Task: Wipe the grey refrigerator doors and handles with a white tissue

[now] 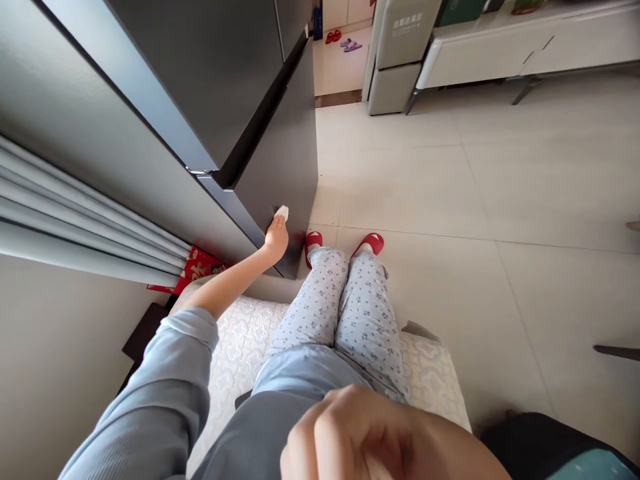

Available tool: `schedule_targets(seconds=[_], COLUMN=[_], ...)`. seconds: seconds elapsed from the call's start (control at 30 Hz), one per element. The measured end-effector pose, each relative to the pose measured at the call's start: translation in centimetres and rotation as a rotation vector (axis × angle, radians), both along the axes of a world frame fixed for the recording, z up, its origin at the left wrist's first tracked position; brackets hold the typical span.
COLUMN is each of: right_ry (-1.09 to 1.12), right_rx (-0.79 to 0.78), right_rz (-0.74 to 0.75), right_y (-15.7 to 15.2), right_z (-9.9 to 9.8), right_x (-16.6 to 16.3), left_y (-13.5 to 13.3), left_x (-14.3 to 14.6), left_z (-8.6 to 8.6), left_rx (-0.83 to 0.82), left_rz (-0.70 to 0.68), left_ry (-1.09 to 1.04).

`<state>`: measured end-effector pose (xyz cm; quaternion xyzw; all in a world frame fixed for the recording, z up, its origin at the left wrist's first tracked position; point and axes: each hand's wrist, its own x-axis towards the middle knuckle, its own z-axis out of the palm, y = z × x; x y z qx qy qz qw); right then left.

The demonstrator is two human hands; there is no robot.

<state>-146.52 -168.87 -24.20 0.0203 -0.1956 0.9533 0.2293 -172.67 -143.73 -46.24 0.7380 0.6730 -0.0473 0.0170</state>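
Observation:
My left hand [277, 237] reaches forward and presses a small white cloth or tissue [283, 212] against the lower door [280, 147] of a dark grey refrigerator [210, 73]. Its fingers are closed around the white piece, most of which they hide. Close to the camera at the bottom, my right hand [345, 433] is raised in front of my torso with its fingers curled in. Whatever lies inside those fingers, if anything, is hidden. A dark gap runs between the refrigerator's upper and lower doors.
I sit on a pale patterned seat [435, 373], feet in red slippers [369, 245] on the tiled floor [425, 193]. A red box [203, 263] and grey curtain [90, 213] are left. Ahead stand a white cabinet [480, 57] and a small grey fridge [395, 87].

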Motion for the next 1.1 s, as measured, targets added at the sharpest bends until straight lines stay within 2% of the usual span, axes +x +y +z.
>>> schedule_targets(seconds=[0.1, 0.2, 0.27, 0.3, 0.33, 0.4, 0.47, 0.53, 0.57, 0.63, 0.73, 0.77, 0.83, 0.93, 1.03, 1.1], right_ry=[0.141, 0.192, 0.051, -0.082, -0.249, -0.668, -1.146, -1.524, -1.654, -1.865, -2.089, -2.124, -2.143, -2.139, -2.13, -2.126], right_rx=[0.108, 0.154, 0.192, 0.222, 0.265, 0.412, 0.654, 0.975, 1.126, 1.317, 1.411, 1.433, 1.481, 1.513, 1.546, 1.56], right_rz=[-0.025, -0.187, -0.321, -0.42, -0.534, -0.748, -0.856, -0.934, -0.949, -0.904, -0.82, -0.811, -0.802, -0.789, -0.791, -0.809], right_y=[1.8, 4.3, 6.2, 7.2, 8.1, 9.9, 11.3, 12.0, 11.9, 11.2, 9.5, 9.1, 8.6, 8.9, 9.3, 9.4], right_z=[-1.8, -4.0, -5.8, -7.0, -8.4, -11.8, -16.0, -20.6, -22.8, -26.6, -30.1, -30.6, -31.1, -30.9, -30.5, -30.3], right_x=[-0.3, -0.5, -0.3, 0.0, 0.3, 1.3, 2.5, 3.9, 4.6, 5.8, 6.9, 7.0, 7.1, 6.9, 6.5, 6.4], left_y=[-1.0, -3.7, -5.8, -6.8, -7.6, -9.0, -9.9, -10.5, -10.7, -11.1, -11.0, -10.8, -10.1, -8.7, -7.1, -6.2], left_x=[-1.8, -2.9, -3.1, -3.0, -2.9, -2.5, -2.1, -1.9, -1.8, -1.8, -2.6, -3.0, -3.8, -4.7, -4.6, -4.1], left_z=[6.0, 12.6, 15.4, 16.0, 16.1, 14.6, 11.7, 8.2, 6.5, 3.6, 1.2, 1.1, 1.9, 5.3, 9.1, 10.3], left_rx=[0.126, 0.312, 0.409, 0.434, 0.437, 0.379, 0.276, 0.18, 0.143, 0.106, 0.167, 0.202, 0.278, 0.418, 0.594, 0.726], left_rz=[-0.03, -0.109, -0.089, -0.069, -0.052, -0.032, -0.027, -0.033, -0.038, -0.057, -0.091, -0.093, -0.065, 0.048, 0.249, 0.392], left_ry=[0.058, 0.086, 0.058, 0.04, 0.025, 0.018, 0.038, 0.059, 0.065, 0.065, 0.025, 0.008, -0.024, -0.054, -0.085, -0.18])
